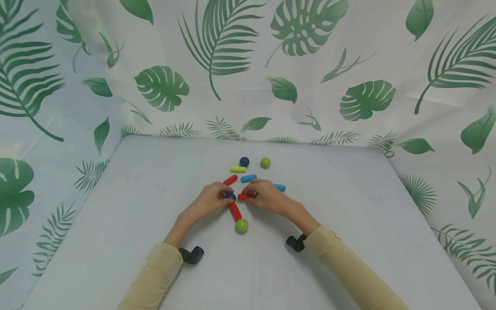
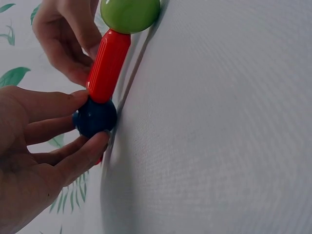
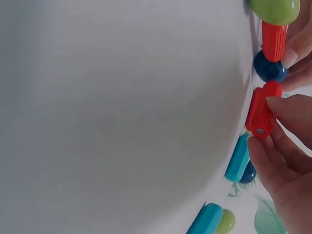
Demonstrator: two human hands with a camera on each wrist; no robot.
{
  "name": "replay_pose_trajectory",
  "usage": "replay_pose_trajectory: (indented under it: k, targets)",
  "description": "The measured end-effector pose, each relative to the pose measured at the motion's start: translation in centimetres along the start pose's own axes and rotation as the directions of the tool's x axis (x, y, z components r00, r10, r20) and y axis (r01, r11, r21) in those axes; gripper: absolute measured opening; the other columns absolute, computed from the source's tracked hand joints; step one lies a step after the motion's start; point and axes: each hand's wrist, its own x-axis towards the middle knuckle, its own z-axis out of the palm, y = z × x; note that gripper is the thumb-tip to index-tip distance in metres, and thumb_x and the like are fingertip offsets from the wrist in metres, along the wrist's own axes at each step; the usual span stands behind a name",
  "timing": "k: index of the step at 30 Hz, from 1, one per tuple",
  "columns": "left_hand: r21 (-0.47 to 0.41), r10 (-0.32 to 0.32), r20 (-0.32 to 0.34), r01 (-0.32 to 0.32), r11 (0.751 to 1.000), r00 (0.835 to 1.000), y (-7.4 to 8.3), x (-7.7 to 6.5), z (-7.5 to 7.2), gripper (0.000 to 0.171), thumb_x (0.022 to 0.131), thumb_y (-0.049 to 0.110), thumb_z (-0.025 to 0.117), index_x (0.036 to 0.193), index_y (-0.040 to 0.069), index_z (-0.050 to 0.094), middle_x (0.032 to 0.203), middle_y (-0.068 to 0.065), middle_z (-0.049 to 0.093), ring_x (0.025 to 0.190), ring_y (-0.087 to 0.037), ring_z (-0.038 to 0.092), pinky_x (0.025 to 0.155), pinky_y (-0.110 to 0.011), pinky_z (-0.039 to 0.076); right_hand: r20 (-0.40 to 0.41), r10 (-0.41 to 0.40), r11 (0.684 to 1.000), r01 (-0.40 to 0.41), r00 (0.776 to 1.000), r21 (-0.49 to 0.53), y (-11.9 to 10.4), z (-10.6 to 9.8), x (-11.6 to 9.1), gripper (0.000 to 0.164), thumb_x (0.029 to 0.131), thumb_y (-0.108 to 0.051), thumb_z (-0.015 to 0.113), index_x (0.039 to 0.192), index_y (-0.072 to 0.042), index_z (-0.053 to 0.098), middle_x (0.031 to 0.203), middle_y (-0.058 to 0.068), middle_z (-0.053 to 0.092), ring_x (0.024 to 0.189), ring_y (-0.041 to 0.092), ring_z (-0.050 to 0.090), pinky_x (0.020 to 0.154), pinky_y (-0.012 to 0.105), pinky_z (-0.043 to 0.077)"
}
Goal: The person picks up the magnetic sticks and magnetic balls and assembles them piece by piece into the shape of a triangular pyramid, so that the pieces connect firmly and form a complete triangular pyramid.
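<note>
My left hand (image 1: 209, 199) pinches a dark blue ball (image 2: 95, 118) between thumb and fingers. A red rod (image 1: 235, 212) joins that ball to a lime-green ball (image 1: 242, 226) on the near side, making a short chain on the table. In my right hand (image 1: 268, 196) is another red rod (image 3: 265, 109), pinched by thumb and fingertips, with a round metal tip showing at one end. Its other end points at the blue ball; the head view shows a small gap between them. Just beyond my left hand lies a further red rod (image 1: 230, 180).
Behind the hands on the white table (image 1: 155, 181) lie a blue rod (image 1: 249, 178), another blue rod (image 1: 280, 187) partly behind my right hand, a yellow-green rod (image 1: 238, 169), a second dark blue ball (image 1: 244, 162) and a second green ball (image 1: 265, 162). Leaf-patterned cloth (image 1: 240, 86) surrounds the table.
</note>
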Motion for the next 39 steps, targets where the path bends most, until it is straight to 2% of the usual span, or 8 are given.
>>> replay_pose_trajectory:
  k: [4, 20, 27, 39]
  targets:
    - [-0.007, 0.007, -0.006, -0.007, 1.000, 1.000, 0.0, 0.0, 0.1, 0.034, 0.094, 0.010, 0.074, 0.126, 0.003, 0.070, 0.112, -0.009, 0.067, 0.094, -0.021, 0.061, 0.088, -0.035, 0.056, -0.006, -0.010, 1.000, 0.010, 1.000, 0.003, -0.2, 0.1, 0.1, 0.022, 0.093, -0.007, 0.073, 0.115, -0.004, 0.076, 0.106, 0.007, 0.072, 0.095, 0.017, 0.064, 0.088, 0.032, 0.058]
    - [-0.019, -0.013, -0.007, 0.013, 1.000, 1.000, -0.6, 0.3, 0.2, 0.034, 0.094, 0.013, 0.075, 0.126, 0.005, 0.071, 0.113, -0.009, 0.067, 0.095, -0.020, 0.062, 0.089, -0.034, 0.056, 0.015, 0.031, 0.998, -0.032, 0.999, 0.046, 0.3, -0.4, -0.3, 0.024, 0.093, -0.006, 0.073, 0.117, -0.004, 0.075, 0.110, 0.008, 0.073, 0.100, 0.022, 0.067, 0.090, 0.035, 0.059]
    - [-0.017, -0.032, -0.007, 0.032, 0.999, 0.999, -0.7, 0.2, 0.0, 0.033, 0.093, 0.013, 0.076, 0.124, 0.004, 0.071, 0.112, -0.008, 0.067, 0.093, -0.020, 0.061, 0.087, -0.033, 0.056, -0.017, 0.036, 0.998, -0.036, 0.999, 0.042, 0.9, -0.9, -0.6, 0.024, 0.093, -0.004, 0.071, 0.117, -0.003, 0.074, 0.110, 0.007, 0.073, 0.100, 0.022, 0.067, 0.089, 0.035, 0.058]
    - [-0.031, -0.056, -0.014, 0.055, 0.998, 0.998, -0.7, 0.4, 0.0, 0.032, 0.091, 0.011, 0.078, 0.122, 0.004, 0.073, 0.110, -0.007, 0.067, 0.093, -0.018, 0.062, 0.087, -0.032, 0.057, -0.126, 0.093, 0.994, -0.085, 0.988, 0.068, 4.1, -2.5, 0.2, 0.021, 0.093, -0.002, 0.070, 0.113, 0.000, 0.075, 0.107, 0.013, 0.073, 0.096, 0.025, 0.067, 0.087, 0.041, 0.059]
